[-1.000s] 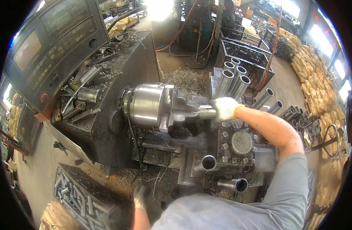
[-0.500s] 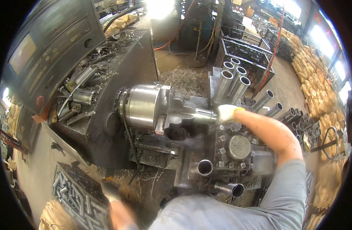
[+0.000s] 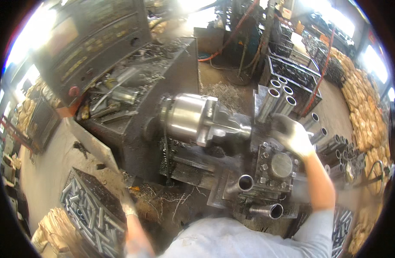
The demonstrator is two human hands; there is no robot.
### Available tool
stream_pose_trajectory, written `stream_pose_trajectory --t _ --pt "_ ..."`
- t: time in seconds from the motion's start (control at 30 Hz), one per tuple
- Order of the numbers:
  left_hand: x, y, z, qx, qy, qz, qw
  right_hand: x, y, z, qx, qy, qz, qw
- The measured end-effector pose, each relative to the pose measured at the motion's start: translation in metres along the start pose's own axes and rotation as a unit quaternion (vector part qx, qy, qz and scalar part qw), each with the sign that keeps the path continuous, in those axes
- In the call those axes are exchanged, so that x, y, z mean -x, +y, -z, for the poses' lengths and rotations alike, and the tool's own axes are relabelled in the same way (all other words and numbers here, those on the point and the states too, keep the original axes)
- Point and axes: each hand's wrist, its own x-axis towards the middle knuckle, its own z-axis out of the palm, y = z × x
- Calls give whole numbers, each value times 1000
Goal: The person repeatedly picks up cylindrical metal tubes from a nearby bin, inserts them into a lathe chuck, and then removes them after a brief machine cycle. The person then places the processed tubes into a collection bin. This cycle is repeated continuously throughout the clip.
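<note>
My right hand (image 3: 294,137), in a pale work glove with dark-stained fingers, hovers above the bolted tool post (image 3: 281,165). Its fingers are blurred, so I cannot tell whether they are closed. To its left, a short metal tube (image 3: 245,130) sticks out of the jaws of the lathe chuck (image 3: 189,116), apart from the hand. Several upright steel tubes (image 3: 268,103) stand just beyond the hand. Low on the left, my gloved left hand (image 3: 128,207) is near the lower end of a metal guard plate (image 3: 92,144); its fingers are smeared.
A crate of short cut tubes (image 3: 87,215) stands at lower left. Two larger tubes, one upright (image 3: 245,183) and one lying (image 3: 268,210), are near my body. More tubes (image 3: 339,146) stand at right. Metal chips lie on the machine bed (image 3: 163,77). Black crates (image 3: 292,71) stand behind.
My right hand has come away from the tube end at the chuck and moved right. The tube stays in the jaws. The whole view has shifted as my head turned.
</note>
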Motion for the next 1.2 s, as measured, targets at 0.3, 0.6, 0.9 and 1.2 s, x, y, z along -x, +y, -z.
stream_pose_trajectory --t 0.3,0.6,0.9,1.2 --pt "-29 356 -27 -210 87 -582 781 232 25 -10 -292 291 -254 875" --pt "-60 438 -60 -327 76 -518 787 331 -4 -19 -250 228 -271 901" --pt "247 48 6 -297 -412 -281 814 320 20 -81 -394 79 -251 880" --pt "325 -87 130 -352 -421 -98 830 281 -31 -117 -227 -42 -101 968"
